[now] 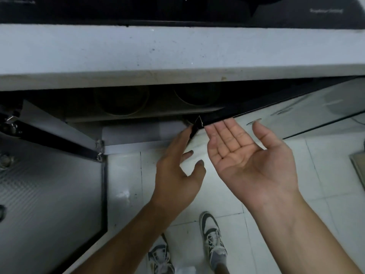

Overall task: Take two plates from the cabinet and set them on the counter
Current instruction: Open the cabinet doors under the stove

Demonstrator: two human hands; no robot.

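Pale grey speckled stone counter [158, 50]: runs across the upper view, bare along its front strip; a black glass cooktop [177, 10] lies behind it.

Under-counter cabinet [138, 107]: open, interior dark. Two round stacks of dim plates or bowls [121, 101] [197, 94] sit side by side on its shelf, well under the counter edge; which kind of dish cannot be told in the shadow.

Left cabinet door, ribbed frosted panel in a dark frame [49, 184]: swung out wide at lower left. Right cabinet door, glossy pale panel with dark edge [296, 113]: swung out at upper right.

Left hand [177, 167]: empty, fingers extended and slightly spread, fingertips near the corner of the right door's lower edge; contact cannot be told.

Right hand [248, 161]: empty, palm up, fingers extended together, tips just below the right door's dark edge.

White tiled floor [276, 194]: below both hands, with two grey-and-white laced sneakers [213, 240] [160, 258] at the bottom.
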